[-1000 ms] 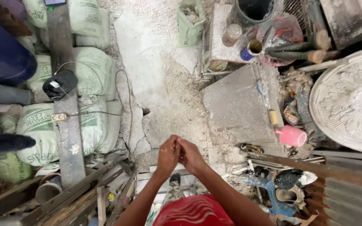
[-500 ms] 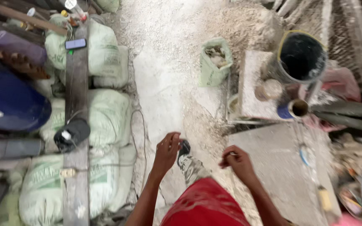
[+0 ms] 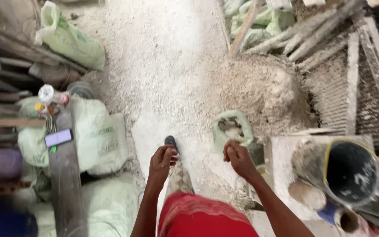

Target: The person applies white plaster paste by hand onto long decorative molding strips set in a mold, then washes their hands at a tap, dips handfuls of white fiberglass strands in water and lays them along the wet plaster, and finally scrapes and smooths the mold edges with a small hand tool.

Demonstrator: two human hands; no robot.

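Open pale green woven sack (image 3: 232, 130) lies just beyond right hand (image 3: 238, 159).
Both hands loosely curled, holding nothing visible (left hand (image 3: 162, 160) above dusty foot (image 3: 171, 141)); white-powdered floor (image 3: 163, 66).

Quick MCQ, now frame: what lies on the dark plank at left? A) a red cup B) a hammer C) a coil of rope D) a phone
D: a flat phone with a pale screen lies across the plank, which rests on the green sacks; both hands, left hand and right hand, are away from it, loosely curled and empty.
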